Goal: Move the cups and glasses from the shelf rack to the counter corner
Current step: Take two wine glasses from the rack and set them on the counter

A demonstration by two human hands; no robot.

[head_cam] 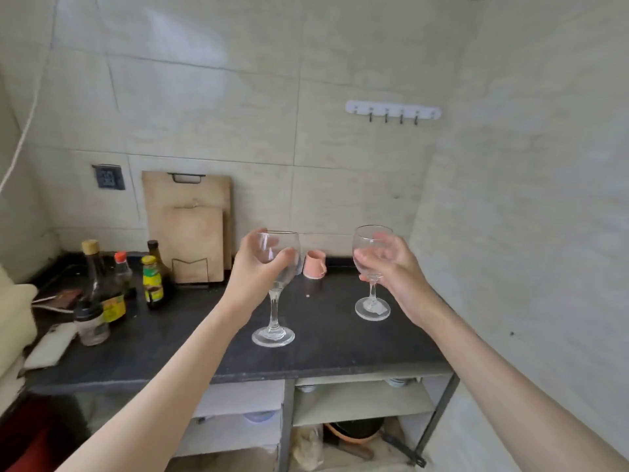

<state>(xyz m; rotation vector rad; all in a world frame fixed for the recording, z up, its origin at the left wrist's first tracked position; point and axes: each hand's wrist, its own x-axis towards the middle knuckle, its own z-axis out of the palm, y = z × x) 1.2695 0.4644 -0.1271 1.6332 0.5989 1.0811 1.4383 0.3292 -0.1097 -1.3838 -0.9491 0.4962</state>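
- On the far left of the dark counter point(190, 335) stand sauce bottles point(102, 287) and a small jar point(91, 327). They crowd that end, which I judge is why the glasses are headed right, toward the wall corner.
- Behind them two wooden cutting boards point(187, 226) lean upright on the tiled wall, well clear of my path.
- My left hand point(253, 274) wraps the bowl of the left wine glass point(275, 287): thumb on the near side, fingers curled round the far side, pressed on the glass. Forearm reaches up and forward, wrist cocked back. The foot looks at or just above the counter; I cannot tell if it touches.
- Between the glasses, at the back, a pink cup point(315, 264) sits upside down on the counter, probably already delivered.
- My right hand point(391, 264) holds the right wine glass point(372, 270) by the bowl, fingers bent round its near side, rim showing above them. The arm comes in from the lower right. Again, contact between foot and counter is unclear.
- Holding by the bowl keeps each tall glass upright and steady for setting down, I reckon.
- Under the counter, the shelf rack point(360, 400) shows bowls and a pan.
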